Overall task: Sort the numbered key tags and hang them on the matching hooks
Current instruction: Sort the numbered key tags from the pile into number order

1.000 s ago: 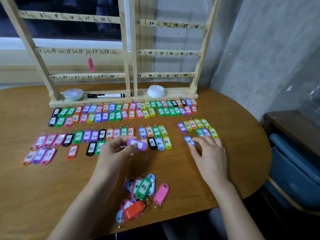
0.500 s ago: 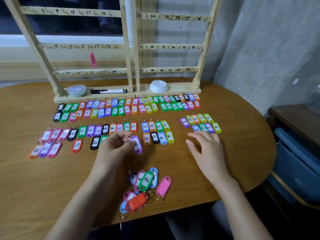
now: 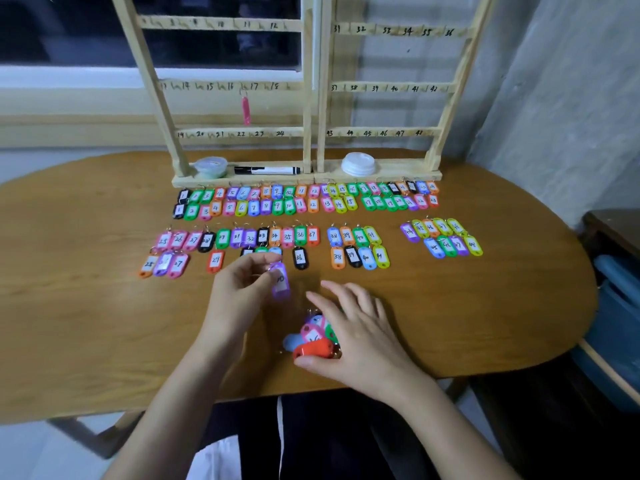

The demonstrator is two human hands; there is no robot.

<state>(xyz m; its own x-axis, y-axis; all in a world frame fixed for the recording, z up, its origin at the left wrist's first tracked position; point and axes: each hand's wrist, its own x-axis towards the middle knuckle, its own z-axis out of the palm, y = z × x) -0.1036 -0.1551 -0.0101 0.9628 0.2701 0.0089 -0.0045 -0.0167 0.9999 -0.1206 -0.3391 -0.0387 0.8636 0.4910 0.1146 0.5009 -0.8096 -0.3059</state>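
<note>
Tags (image 3: 300,234) in many colours cover the far half of the table (image 3: 86,271) in the head view. Two long rows (image 3: 304,199) run just in front of the rack (image 3: 313,98), numbered from 1 at the left into the twenties at the right. Nearer the person sit three looser groups: a left group (image 3: 239,239) from 25 to 37, a middle group (image 3: 358,247) of 38 to 41 in pairs, and a right group (image 3: 443,237) in the forties, well apart from the others.

The left hand (image 3: 239,292) hovers above the table near the left group. Its thumb and fingertips pinch the ring of a purple tag (image 3: 280,284), which hangs tilted with its label towards the camera; the number on it is blurred. The right hand (image 3: 360,336) lies wide over the unsorted pile (image 3: 311,342) near the table's front edge. Its fingers are spread and fairly straight, with the thumb touching an orange tag (image 3: 317,349) at the pile's front — it grips nothing that can be seen.

On the rack a single pink tag (image 3: 246,110) hangs from the hook beside the 17. The rack's base carries a small tub (image 3: 210,165), a marker (image 3: 266,170) lying flat, and a white lid (image 3: 357,163).
</note>
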